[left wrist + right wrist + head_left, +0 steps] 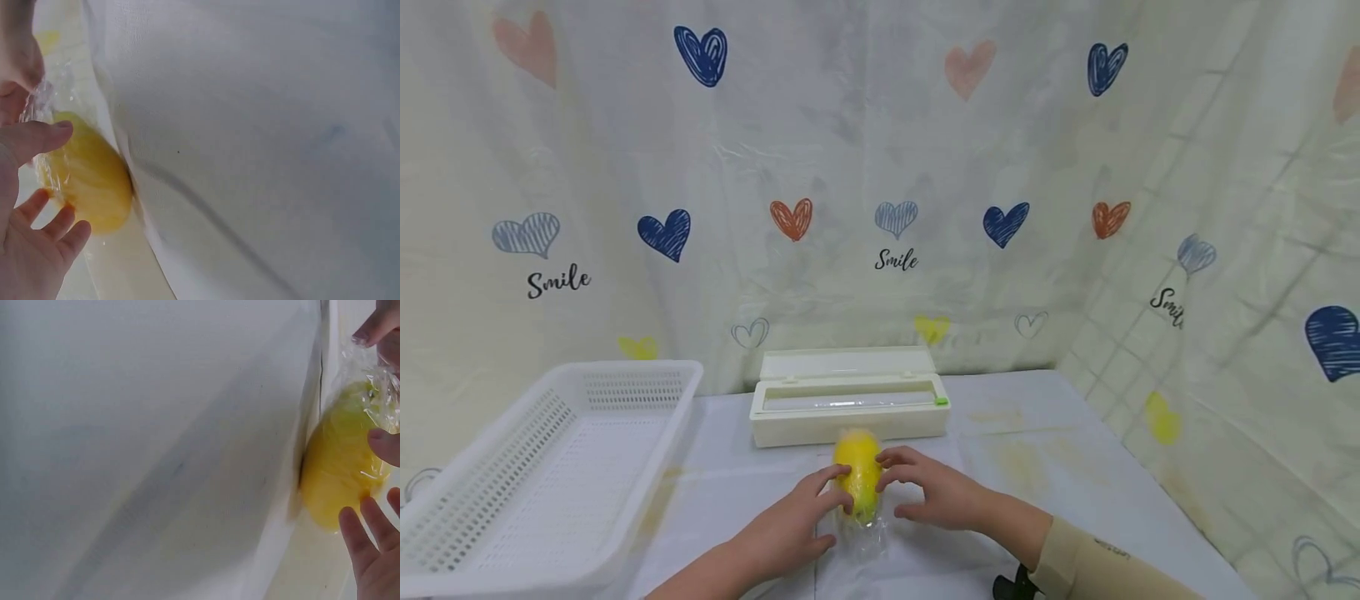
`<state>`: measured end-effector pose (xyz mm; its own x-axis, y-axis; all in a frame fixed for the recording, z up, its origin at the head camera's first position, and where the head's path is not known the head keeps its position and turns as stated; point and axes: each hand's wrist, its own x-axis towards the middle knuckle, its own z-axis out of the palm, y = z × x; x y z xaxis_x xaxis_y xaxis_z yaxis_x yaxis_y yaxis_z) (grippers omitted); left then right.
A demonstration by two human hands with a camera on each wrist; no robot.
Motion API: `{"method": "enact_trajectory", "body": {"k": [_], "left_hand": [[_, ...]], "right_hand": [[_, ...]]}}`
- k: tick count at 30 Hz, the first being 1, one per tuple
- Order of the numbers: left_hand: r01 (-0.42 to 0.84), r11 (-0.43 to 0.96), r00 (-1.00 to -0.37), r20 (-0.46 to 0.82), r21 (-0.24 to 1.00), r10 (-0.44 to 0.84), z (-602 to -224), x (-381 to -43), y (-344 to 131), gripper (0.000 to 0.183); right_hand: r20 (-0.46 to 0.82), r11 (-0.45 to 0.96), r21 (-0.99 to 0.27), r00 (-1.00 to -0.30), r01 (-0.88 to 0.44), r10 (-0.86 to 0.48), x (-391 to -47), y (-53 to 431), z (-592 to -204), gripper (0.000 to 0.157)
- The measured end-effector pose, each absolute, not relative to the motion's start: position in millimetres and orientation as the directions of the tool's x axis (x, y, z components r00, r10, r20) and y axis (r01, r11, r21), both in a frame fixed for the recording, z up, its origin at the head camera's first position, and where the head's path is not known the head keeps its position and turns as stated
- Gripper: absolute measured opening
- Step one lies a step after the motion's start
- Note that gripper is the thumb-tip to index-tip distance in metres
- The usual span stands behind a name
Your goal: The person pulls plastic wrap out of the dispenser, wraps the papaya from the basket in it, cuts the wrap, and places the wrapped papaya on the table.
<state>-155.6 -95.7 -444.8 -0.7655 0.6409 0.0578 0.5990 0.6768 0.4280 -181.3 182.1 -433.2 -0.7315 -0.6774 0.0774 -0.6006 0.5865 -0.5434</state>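
Note:
A yellow fruit point(859, 471) with a greenish end lies on the white table, wrapped in clear cling film point(867, 533). Loose film bunches at its green end, nearest the person. My left hand point(790, 521) is at the fruit's left side, fingers spread and fingertips at the wrap. On the opposite side, my right hand point(943, 492) has its fingers apart and loosely bent, the tips by the fruit. In the left wrist view, the left thumb point(40, 139) lies over the greenish part. The right wrist view shows the right fingers point(359, 540) beside the yellow end.
Behind the fruit stands a cream cling film dispenser point(850, 427), its lid raised, with a green slider at the right end. A white perforated plastic basket point(658, 467) sits on the left. A heart-patterned curtain point(850, 167) hangs behind the table and along its right.

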Motion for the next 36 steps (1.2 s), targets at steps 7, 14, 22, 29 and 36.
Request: {"method": "enact_trajectory", "body": {"k": [7,14,22,29,36], "left_hand": [[0.633,0.672,-0.760,0.142,0.384,0.635,-445.5,-158.7,-92.0,0.033],[0.621,0.672,-0.772,0.169,0.402,0.613,-448.4,-164.7,-90.2,0.014],[0.548,0.646,-0.791,0.078,0.532,0.607,-449.5,-169.3,-97.0,0.013],[0.553,0.579,-0.788,0.152,0.600,0.596,-454.0,-174.9,-97.1,0.020],[0.579,0.607,-0.802,0.246,0.545,0.544,-454.5,-175.9,-83.7,0.044]], "right_hand": [[0.041,0.619,-0.468,-0.715,-0.630,-0.698,-177.5,174.7,-433.8,0.034],[0.110,0.609,-0.478,-0.731,-0.633,-0.673,-176.7,167.6,-435.9,0.017],[0.110,0.522,-0.689,-0.785,-0.503,-0.610,-178.3,172.3,-437.8,0.010],[0.128,0.404,-0.827,-0.831,-0.391,-0.541,-177.7,172.1,-437.9,0.011],[0.158,0.445,-0.807,-0.868,-0.389,-0.471,-177.5,166.2,-438.0,0.015]]}}
